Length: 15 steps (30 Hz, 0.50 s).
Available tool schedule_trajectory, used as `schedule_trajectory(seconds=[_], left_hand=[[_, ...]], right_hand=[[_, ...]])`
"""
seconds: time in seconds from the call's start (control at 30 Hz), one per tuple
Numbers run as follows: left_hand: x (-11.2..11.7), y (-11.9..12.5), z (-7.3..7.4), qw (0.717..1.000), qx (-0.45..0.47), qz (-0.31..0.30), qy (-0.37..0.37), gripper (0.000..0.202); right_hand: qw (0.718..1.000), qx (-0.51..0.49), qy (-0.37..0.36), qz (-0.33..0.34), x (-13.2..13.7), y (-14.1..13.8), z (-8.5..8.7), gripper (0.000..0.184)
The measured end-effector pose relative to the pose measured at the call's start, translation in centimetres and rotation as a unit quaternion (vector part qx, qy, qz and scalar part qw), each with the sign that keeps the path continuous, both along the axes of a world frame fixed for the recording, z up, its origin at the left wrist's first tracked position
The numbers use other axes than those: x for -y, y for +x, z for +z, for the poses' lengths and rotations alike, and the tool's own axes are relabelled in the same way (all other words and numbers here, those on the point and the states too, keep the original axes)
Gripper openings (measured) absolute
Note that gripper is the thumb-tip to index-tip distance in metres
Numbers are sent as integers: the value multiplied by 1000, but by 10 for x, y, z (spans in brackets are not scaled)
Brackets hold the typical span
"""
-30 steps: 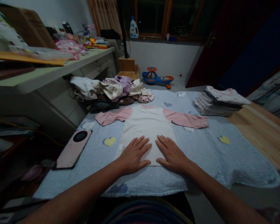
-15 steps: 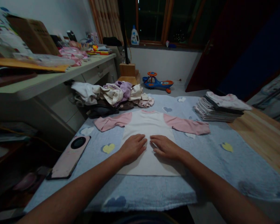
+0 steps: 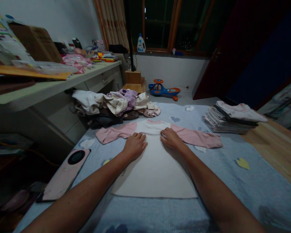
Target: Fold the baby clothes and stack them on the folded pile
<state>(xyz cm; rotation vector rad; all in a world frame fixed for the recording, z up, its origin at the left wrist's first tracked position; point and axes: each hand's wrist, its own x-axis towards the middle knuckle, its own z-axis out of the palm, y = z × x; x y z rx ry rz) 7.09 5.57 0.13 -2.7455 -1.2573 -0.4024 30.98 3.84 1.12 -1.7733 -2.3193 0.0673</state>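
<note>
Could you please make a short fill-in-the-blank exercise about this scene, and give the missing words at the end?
The left hand and right hand rest on a white shirt whose sleeves are ____.
A stack of folded clothes lies to the ____ of the shirt.
A phone lies to the left of the shirt, with its round camera facing ____.

Missing words: pink, right, up.

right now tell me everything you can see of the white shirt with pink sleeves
It is a long-sleeved shirt with a white body that looks like soft knit cotton, pink sleeves and a pink neckband. It lies flat on a pale blue blanket with its sleeves stretched out to either side and its hem toward the person. The body looks smooth, with slight creases near the hands. The left hand and right hand rest on its chest, just below the shoulders.
</note>
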Motion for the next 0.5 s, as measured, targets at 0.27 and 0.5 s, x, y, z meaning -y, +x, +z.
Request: schedule_trajectory(seconds=[0.27, 0.5], left_hand=[[-15, 35, 8, 999, -38, -21, -26, 20], [-16, 30, -10, 997, 37, -56, -27, 23]], right_hand=[[997, -45, 49, 29, 2, -13, -19, 26], [1000, -9, -7, 3, -2, -2, -25, 55]])
